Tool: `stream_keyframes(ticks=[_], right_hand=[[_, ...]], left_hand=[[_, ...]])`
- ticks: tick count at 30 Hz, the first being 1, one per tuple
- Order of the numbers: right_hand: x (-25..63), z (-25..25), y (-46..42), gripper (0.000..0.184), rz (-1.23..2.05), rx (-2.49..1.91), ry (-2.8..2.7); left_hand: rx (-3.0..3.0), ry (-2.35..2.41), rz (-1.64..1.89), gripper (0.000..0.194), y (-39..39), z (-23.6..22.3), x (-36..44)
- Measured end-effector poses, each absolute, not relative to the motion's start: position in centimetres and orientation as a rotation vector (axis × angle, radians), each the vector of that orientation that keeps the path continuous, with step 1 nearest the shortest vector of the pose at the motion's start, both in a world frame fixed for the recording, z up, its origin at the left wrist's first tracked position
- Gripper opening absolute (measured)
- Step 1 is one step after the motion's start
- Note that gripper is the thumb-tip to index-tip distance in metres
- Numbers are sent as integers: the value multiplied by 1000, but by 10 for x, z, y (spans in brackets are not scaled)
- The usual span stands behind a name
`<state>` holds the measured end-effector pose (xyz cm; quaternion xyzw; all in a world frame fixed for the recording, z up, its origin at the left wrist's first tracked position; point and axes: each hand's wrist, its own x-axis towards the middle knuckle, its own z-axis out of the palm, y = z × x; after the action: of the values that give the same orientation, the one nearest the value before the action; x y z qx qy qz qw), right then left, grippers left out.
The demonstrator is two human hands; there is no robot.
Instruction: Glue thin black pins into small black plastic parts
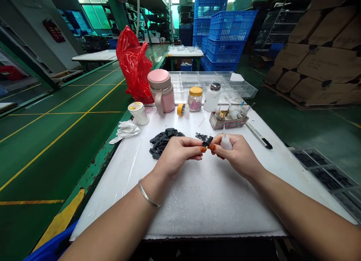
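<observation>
My left hand (176,152) and my right hand (237,152) meet over the white foam mat (208,201), both pinching a small black plastic part (208,141) between thumb and fingertips. A small white squeeze bottle (225,140) with a pointed nozzle is also clasped in my right hand, standing upright. A heap of similar black parts (163,140) lies just beyond my left hand. A scatter of tiny black pieces (200,135) sits behind the held part.
At the table's back stand a pink mug (162,91), a white tub (138,113), a tape roll (181,109), a yellow-lidded jar (195,98), a white bottle (212,97) and a small box of tools (228,120). White gloves (125,130) lie left, compartment trays (328,174) right, a utility knife (259,137) nearby.
</observation>
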<state>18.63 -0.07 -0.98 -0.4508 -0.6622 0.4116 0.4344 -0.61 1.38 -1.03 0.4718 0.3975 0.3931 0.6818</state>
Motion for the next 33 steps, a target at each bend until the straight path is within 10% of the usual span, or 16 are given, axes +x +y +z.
stream_keyframes(ticks=[33], right_hand=[[185,0,-19,8,621,-1108,-1696]], left_hand=[[1038,711,942,21,13,-9,-10]])
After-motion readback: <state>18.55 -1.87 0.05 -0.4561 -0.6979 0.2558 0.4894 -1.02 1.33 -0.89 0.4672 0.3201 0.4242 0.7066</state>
